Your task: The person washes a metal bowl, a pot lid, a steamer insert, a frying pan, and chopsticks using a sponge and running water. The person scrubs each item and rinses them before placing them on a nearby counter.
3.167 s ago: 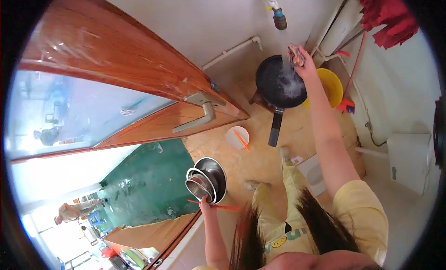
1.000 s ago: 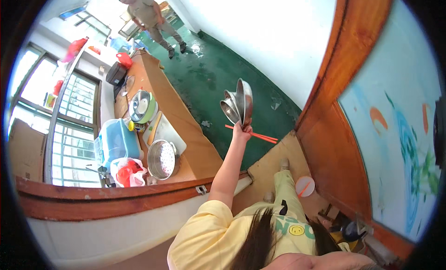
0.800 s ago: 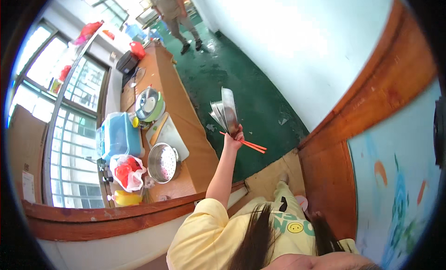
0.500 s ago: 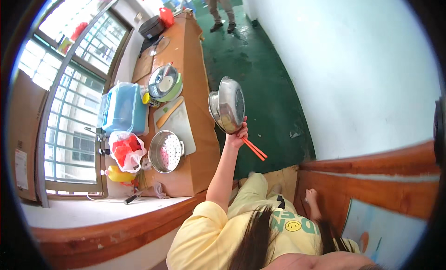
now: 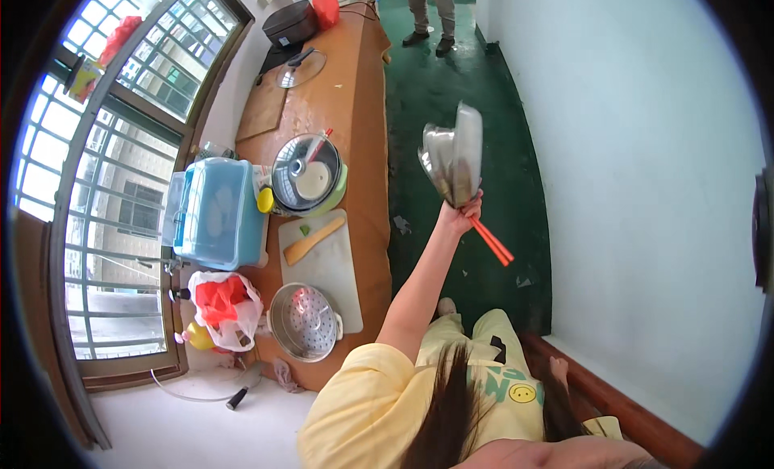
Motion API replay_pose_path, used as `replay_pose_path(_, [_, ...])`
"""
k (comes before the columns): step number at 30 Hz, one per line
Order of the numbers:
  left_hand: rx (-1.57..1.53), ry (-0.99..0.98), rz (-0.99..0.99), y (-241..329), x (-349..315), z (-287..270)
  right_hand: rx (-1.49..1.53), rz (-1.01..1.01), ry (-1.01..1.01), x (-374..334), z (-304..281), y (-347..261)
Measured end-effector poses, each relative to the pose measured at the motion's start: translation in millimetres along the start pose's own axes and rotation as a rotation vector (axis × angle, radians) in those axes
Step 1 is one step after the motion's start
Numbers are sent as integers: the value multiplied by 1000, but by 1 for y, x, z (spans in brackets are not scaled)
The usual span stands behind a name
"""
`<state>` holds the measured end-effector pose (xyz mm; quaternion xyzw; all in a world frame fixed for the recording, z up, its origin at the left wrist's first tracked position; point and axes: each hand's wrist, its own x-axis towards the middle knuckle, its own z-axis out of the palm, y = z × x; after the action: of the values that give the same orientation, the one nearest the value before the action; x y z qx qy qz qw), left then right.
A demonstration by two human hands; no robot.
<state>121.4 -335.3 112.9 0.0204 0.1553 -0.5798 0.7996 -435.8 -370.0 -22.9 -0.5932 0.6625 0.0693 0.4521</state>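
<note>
Since half a second ago the view has swung further along the room, so the long brown table (image 5: 355, 146) now runs up the left middle of the head view and the stack of metal bowls (image 5: 453, 156) has tipped from showing its open face to standing nearly edge-on. One hand (image 5: 459, 216) is raised on an outstretched arm above the green floor (image 5: 451, 90), its fingers clamped around the lower rim of the stack of metal bowls and around a pair of orange chopsticks (image 5: 492, 241) that slant down to the right out of the fist. Which of the person's two hands this is I cannot tell for sure, and the other hand does not show. On the table, nearest the person, sits a perforated metal steamer pot (image 5: 304, 321), touching the near edge of a pale cutting board (image 5: 324, 267) that carries a wooden spatula (image 5: 313, 240). Farther along stands a green cooker with a glass lid (image 5: 306, 176), and just left of it a blue plastic box (image 5: 214, 212). A white bag with red contents (image 5: 219, 306) lies at the near left corner. At the far end of the floor a second person's legs (image 5: 427, 13) stand.
</note>
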Motion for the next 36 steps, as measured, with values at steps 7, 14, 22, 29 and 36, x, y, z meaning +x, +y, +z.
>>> replay_pose_path(7, [107,335,453,148,113,71,-93,103,-69,72,-2,-83])
replay_pose_path(14, [134,464,791,313,121,120,-214,100,-119,229,-32,-214])
replay_pose_path(22, [155,665,1154,465,39,145,-388,-529,0,425,-18,-527])
replay_pose_path(29, [44,1138,1447,634,-30,82,-363,-878,-138,410,112,-746])
replay_pose_path(36, [-255,1262,1572,724,-46,-17,-651,-628,-313,350,143,-735])
